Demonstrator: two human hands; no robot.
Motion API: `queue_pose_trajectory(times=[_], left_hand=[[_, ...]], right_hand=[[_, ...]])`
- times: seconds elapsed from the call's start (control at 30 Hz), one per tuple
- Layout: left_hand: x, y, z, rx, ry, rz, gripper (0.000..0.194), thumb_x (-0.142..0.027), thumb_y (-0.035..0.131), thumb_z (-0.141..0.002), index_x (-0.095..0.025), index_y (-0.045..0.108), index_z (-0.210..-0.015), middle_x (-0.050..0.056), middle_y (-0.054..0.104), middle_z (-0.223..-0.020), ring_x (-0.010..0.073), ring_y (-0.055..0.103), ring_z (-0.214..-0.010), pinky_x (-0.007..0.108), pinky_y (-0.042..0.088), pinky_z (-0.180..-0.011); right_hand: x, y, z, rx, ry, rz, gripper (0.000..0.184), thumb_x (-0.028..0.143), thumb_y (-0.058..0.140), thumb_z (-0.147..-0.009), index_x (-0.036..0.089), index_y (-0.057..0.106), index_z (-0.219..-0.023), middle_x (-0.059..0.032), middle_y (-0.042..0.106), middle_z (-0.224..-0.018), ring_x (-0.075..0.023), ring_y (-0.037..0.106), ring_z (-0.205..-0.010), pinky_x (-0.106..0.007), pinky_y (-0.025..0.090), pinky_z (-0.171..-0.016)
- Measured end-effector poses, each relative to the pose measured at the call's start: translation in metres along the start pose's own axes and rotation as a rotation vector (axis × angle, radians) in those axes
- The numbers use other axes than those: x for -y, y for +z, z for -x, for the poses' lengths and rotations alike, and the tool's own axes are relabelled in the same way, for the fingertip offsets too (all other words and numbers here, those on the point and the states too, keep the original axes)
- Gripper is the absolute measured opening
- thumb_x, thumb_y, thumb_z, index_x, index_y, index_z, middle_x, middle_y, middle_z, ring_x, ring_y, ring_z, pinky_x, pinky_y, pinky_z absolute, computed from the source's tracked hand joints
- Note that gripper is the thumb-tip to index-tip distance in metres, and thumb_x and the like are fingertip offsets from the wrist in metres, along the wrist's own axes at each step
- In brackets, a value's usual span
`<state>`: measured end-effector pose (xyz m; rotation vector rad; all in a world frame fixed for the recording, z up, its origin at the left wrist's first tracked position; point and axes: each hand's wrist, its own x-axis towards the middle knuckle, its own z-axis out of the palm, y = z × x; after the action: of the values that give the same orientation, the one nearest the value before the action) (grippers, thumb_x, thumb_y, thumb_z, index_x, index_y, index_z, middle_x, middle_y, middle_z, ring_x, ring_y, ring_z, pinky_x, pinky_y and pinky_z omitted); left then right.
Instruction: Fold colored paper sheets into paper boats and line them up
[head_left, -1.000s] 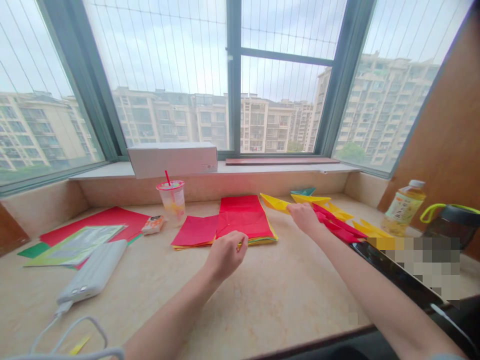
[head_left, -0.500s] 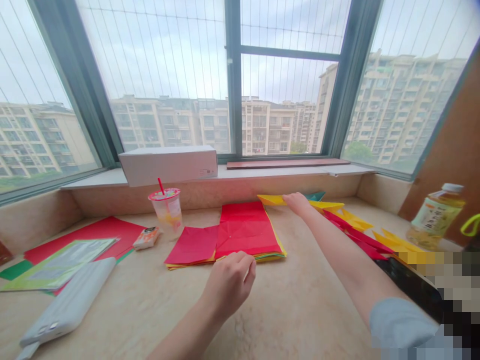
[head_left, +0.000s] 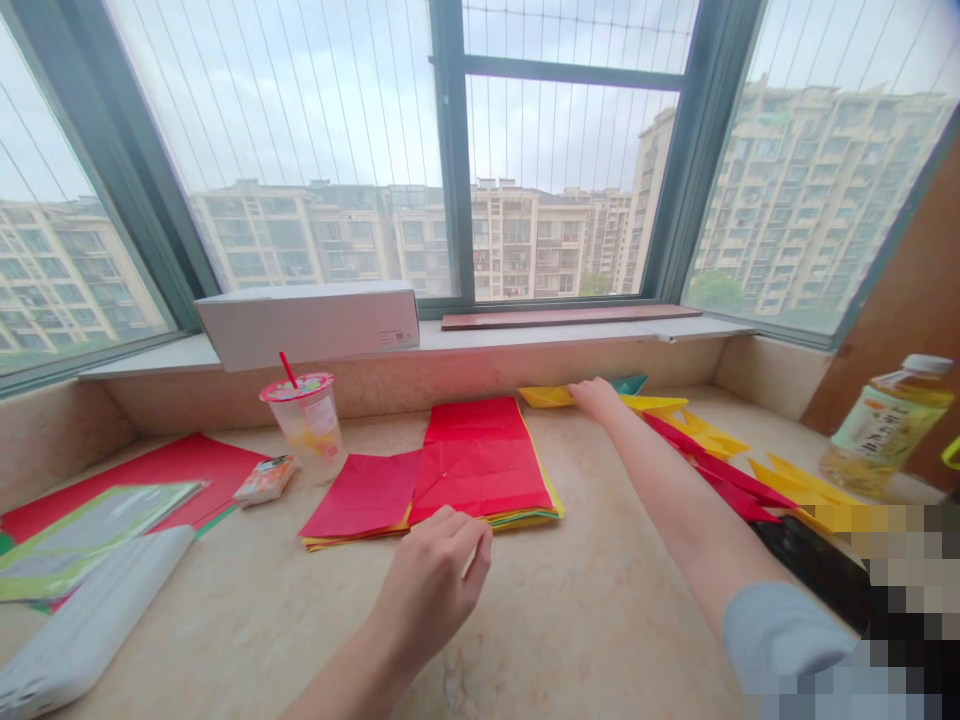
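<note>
At the back of the counter, my right hand (head_left: 595, 397) is closed on one end of a yellow folded paper boat (head_left: 546, 397). A teal paper boat (head_left: 630, 384) peeks out behind that wrist. More yellow paper boats (head_left: 712, 435) and red folded paper boats (head_left: 716, 470) lie in a row to the right, partly covered by my forearm. My left hand (head_left: 442, 565) is loosely curled in front of the red paper stack (head_left: 484, 455), and nothing shows in its fingers. A smaller stack of magenta-red paper (head_left: 364, 492) sits beside the red one.
A lidded plastic cup with a straw (head_left: 306, 425) and a small orange-and-white packet (head_left: 264, 481) stand left. Farther left lie red sheets (head_left: 217, 465), a clear packet (head_left: 97, 530) and a white power bank (head_left: 101, 620). A drink bottle (head_left: 885, 430) stands right; a white box (head_left: 311, 325) rests on the sill.
My right hand has moved the yellow boat back toward the wall and lowered it onto the counter. My left hand stays loosely curled near the red stack. The view has shifted slightly.
</note>
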<state>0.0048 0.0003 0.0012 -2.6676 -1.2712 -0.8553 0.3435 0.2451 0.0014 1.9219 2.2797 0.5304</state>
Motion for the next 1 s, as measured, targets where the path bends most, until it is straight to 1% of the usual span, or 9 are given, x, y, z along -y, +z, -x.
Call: queue_pose_trajectory(times=[0.27, 0.33, 0.4, 0.5, 0.57, 0.67, 0.8, 0.9, 1.0], left_hand=[[0.001, 0.003, 0.001, -0.018, 0.022, -0.028, 0.024, -0.020, 0.044, -0.095, -0.019, 0.064, -0.080, 0.003, 0.064, -0.073, 0.0180, 0.058, -0.072, 0.030, 0.043, -0.066], [0.001, 0.003, 0.001, -0.012, 0.032, -0.038, 0.025, -0.021, 0.044, -0.095, -0.019, 0.062, -0.078, 0.003, 0.063, -0.072, 0.0178, 0.057, -0.071, 0.030, 0.041, -0.066], [0.001, 0.002, 0.000, 0.000, 0.040, -0.050, 0.026, -0.021, 0.044, -0.095, -0.019, 0.060, -0.074, 0.003, 0.063, -0.071, 0.0173, 0.056, -0.070, 0.030, 0.041, -0.066], [0.001, 0.001, -0.002, 0.006, 0.047, -0.069, 0.028, -0.020, 0.043, -0.095, -0.018, 0.058, -0.072, 0.003, 0.063, -0.071, 0.0170, 0.056, -0.070, 0.030, 0.040, -0.066], [0.004, 0.000, -0.003, 0.007, 0.053, -0.085, 0.029, -0.020, 0.043, -0.095, -0.018, 0.059, -0.072, 0.003, 0.063, -0.070, 0.0174, 0.056, -0.071, 0.030, 0.040, -0.067], [0.011, -0.001, -0.005, 0.018, 0.039, -0.104, 0.027, -0.019, 0.043, -0.094, -0.018, 0.060, -0.072, 0.004, 0.064, -0.071, 0.0181, 0.057, -0.073, 0.029, 0.040, -0.068], [0.022, -0.003, -0.007, 0.037, -0.009, -0.127, 0.025, -0.020, 0.045, -0.092, -0.018, 0.063, -0.075, 0.006, 0.066, -0.074, 0.0206, 0.058, -0.076, 0.030, 0.042, -0.070], [0.029, -0.003, -0.006, 0.039, -0.081, -0.119, 0.025, -0.023, 0.045, -0.092, -0.016, 0.068, -0.084, 0.009, 0.068, -0.080, 0.0220, 0.061, -0.082, 0.031, 0.044, -0.074], [0.035, -0.002, -0.003, 0.066, -0.125, -0.138, 0.025, -0.023, 0.046, -0.091, -0.015, 0.069, -0.097, 0.012, 0.069, -0.093, 0.0239, 0.062, -0.093, 0.034, 0.045, -0.082]], right_hand=[[-0.014, -0.010, 0.014, -0.085, 0.011, -0.010, 0.030, 0.031, 0.057, -0.095, 0.017, 0.058, -0.121, -0.0102, 0.061, -0.123, -0.0225, 0.062, -0.106, -0.043, 0.052, -0.090], [-0.029, -0.018, 0.024, -0.099, 0.061, -0.004, 0.024, 0.018, 0.051, -0.096, 0.015, 0.061, -0.117, -0.0148, 0.065, -0.118, -0.0232, 0.061, -0.110, -0.039, 0.046, -0.095], [-0.047, -0.029, 0.036, -0.093, 0.119, 0.005, 0.026, 0.011, 0.046, -0.094, 0.014, 0.063, -0.113, -0.0166, 0.068, -0.114, -0.0251, 0.061, -0.110, -0.039, 0.044, -0.093], [-0.069, -0.047, 0.057, -0.078, 0.188, 0.006, 0.030, 0.008, 0.044, -0.091, 0.011, 0.065, -0.112, -0.0199, 0.069, -0.112, -0.0280, 0.062, -0.109, -0.041, 0.043, -0.091], [-0.071, -0.059, 0.071, -0.079, 0.206, -0.013, 0.030, 0.009, 0.044, -0.090, 0.010, 0.065, -0.112, -0.0210, 0.069, -0.112, -0.0291, 0.062, -0.109, -0.041, 0.042, -0.091], [-0.043, -0.073, 0.094, -0.104, 0.176, -0.079, 0.032, 0.012, 0.043, -0.092, 0.013, 0.065, -0.115, -0.0191, 0.069, -0.114, -0.0278, 0.062, -0.109, -0.039, 0.042, -0.093], [0.037, -0.083, 0.131, -0.147, 0.028, -0.228, 0.030, 0.022, 0.042, -0.097, 0.019, 0.066, -0.114, -0.0117, 0.070, -0.113, -0.0228, 0.063, -0.107, -0.030, 0.042, -0.093], [0.100, -0.087, 0.158, -0.167, -0.089, -0.352, 0.030, 0.029, 0.043, -0.098, 0.021, 0.071, -0.103, -0.0094, 0.073, -0.106, -0.0222, 0.065, -0.103, -0.028, 0.043, -0.089], [0.144, -0.087, 0.175, -0.191, -0.156, -0.479, 0.030, 0.032, 0.043, -0.098, 0.022, 0.070, -0.106, -0.0081, 0.074, -0.106, -0.0211, 0.067, -0.099, -0.027, 0.045, -0.085]])
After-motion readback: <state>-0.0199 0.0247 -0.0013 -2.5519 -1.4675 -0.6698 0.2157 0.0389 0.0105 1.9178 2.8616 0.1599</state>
